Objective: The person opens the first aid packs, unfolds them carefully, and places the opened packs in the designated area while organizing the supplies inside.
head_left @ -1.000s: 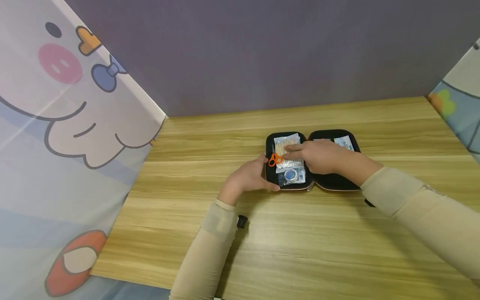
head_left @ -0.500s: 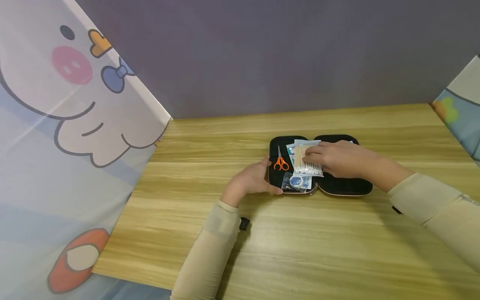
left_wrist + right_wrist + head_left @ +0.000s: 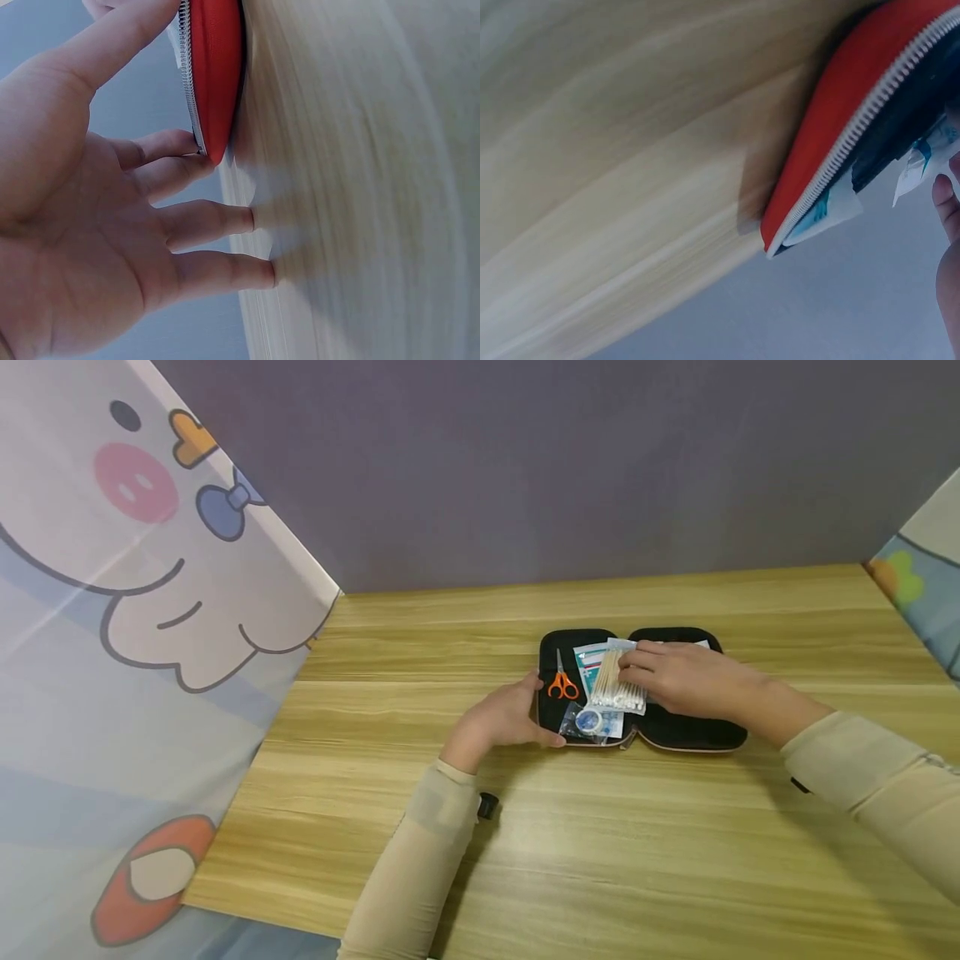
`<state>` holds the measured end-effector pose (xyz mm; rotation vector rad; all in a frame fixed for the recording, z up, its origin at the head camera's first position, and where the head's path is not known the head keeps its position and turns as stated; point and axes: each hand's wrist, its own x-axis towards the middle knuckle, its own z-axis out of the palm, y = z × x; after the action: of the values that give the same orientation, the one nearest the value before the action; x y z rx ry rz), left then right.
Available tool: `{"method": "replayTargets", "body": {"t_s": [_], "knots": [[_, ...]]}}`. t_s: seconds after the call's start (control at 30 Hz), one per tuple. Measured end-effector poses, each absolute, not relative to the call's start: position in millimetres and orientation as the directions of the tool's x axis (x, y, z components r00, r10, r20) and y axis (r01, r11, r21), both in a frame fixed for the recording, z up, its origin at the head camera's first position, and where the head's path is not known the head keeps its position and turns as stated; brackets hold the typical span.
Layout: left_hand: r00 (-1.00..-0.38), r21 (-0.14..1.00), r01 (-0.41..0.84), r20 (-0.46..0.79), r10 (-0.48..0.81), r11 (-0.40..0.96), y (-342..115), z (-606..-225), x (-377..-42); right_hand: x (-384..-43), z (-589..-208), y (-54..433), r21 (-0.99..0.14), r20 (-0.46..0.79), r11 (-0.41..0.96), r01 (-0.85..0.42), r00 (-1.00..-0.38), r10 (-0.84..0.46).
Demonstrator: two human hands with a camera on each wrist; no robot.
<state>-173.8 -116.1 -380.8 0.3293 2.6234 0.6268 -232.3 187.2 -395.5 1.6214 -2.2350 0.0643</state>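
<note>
A zip case (image 3: 551, 643), red outside and black inside, lies unfolded in two halves on the table. My right hand (image 3: 686, 677) pinches a clear packet of cotton swabs (image 3: 613, 681), which slants over the left half near the fold. Thumb and fingers spread, my left hand (image 3: 501, 718) touches the left half's outer edge; in the left wrist view two of its fingertips meet the red side (image 3: 217, 75). Orange-handled scissors (image 3: 562, 685) lie in the left half. A teal and white packet (image 3: 587, 662) shows behind the swabs. Nearer me is a bagged white-and-blue roll (image 3: 588, 721).
The wood-grain table (image 3: 637, 852) extends around the case. A grey partition (image 3: 525, 468) rises along its far edge, and a cartoon-printed sheet (image 3: 60, 693) hangs at the left. A white packet (image 3: 829, 214) pokes out of the case in the right wrist view.
My right hand has drawn the swab packet rightward from the left half, tilting it. The scissors and the teal packet are now uncovered. My left hand has stayed at the case edge.
</note>
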Motion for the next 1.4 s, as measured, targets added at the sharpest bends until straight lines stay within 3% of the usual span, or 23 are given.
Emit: {"method": "replayTargets", "body": {"t_s": [0.17,0.47,0.8,1.0,1.13,1.2,1.27,1.33,1.4], "knots": [[-0.884,0.476,0.126,-0.344,0.316,0.87,-118.1,-383.7,-170.9,-228.6,-397.1,185.9,0.115,0.308,0.384,-0.916,-0.335,-0.89],[-0.882,0.486,0.142,-0.334,0.333,0.862,-117.7,-381.5,-174.8,-228.8,-394.0,188.4,0.124,0.28,0.398,-0.909,-0.352,-0.893],[-0.877,0.48,0.135,-0.348,0.33,0.867,-116.5,-376.8,-175.5,-228.0,-384.1,183.6,0.08,0.145,0.431,-0.899,-0.417,-0.897],[-0.877,0.489,0.136,-0.344,0.334,0.862,-114.8,-379.4,-173.1,-231.6,-379.4,186.9,0.105,0.203,0.396,-0.912,-0.37,-0.906],[-0.882,0.488,0.128,-0.343,0.324,0.863,-114.7,-381.2,-171.2,-233.6,-369.6,191.8,0.017,0.352,0.386,-0.922,-0.356,-0.866],[-0.884,0.488,0.121,-0.343,0.318,0.864,-114.2,-381.2,-170.5,-233.1,-360.7,196.9,-0.102,0.399,0.446,-0.889,-0.447,-0.801],[-0.886,0.485,0.12,-0.341,0.314,0.866,-113.5,-380.3,-170.3,-232.4,-351.0,204.9,-0.3,0.373,0.541,-0.786,-0.618,-0.692],[-0.888,0.477,0.126,-0.336,0.313,0.87,-112.5,-379.3,-170.8,-233.6,-343.5,215.5,-0.484,0.281,0.647,-0.589,-0.805,-0.523],[-0.888,0.465,0.136,-0.334,0.316,0.875,-111.6,-378.0,-171.9,-236.2,-339.5,228.9,-0.602,0.147,0.715,-0.355,-0.93,-0.338]]}}
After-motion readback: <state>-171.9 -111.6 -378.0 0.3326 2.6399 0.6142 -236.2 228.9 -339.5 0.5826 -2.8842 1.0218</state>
